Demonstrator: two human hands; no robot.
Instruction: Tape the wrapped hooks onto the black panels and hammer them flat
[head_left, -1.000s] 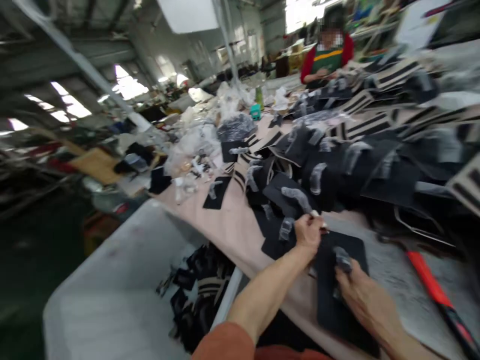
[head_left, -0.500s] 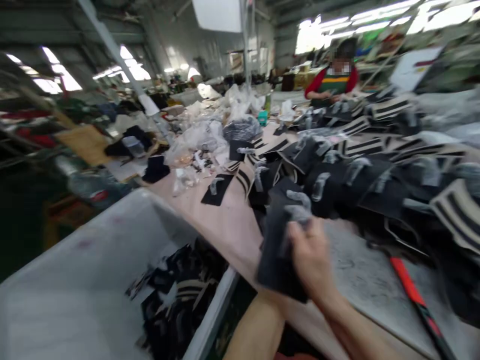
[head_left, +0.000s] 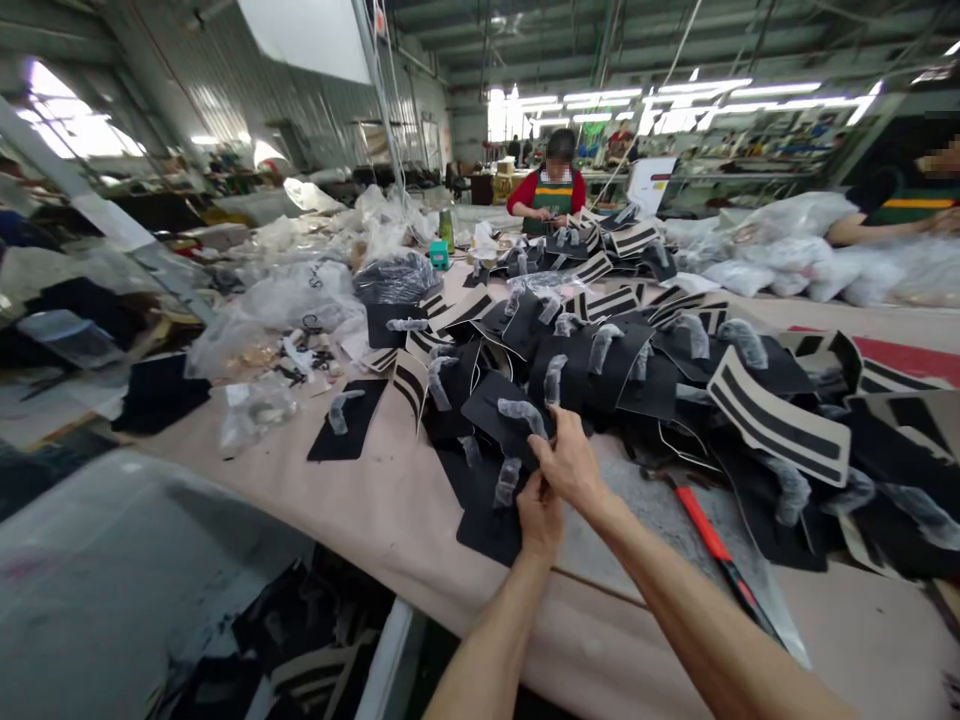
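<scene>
My right hand (head_left: 571,462) pinches the near right corner of a dark flat panel (head_left: 487,408) that carries a strip wrapped in clear plastic. Just below it, my left hand (head_left: 541,518) curls its fingers at the right edge of a lower dark panel (head_left: 484,535), which has a similar wrapped piece. The two hands nearly touch, and some left fingertips are hidden. Both panels lie at the near left side of a heap of like panels, some showing beige undersides with black stripes (head_left: 780,420).
A hammer with a red handle (head_left: 705,525) lies right of my hands on a grey board (head_left: 619,505). A white bin (head_left: 97,540) with dark pieces stands lower left. Plastic bags (head_left: 285,300) cover the table's left back. One person (head_left: 551,190) works opposite, another (head_left: 900,200) far right.
The view has swung right. The dark panel that my right hand held up over the table edge is now down at the heap, and my left hand has come up beside the right.
</scene>
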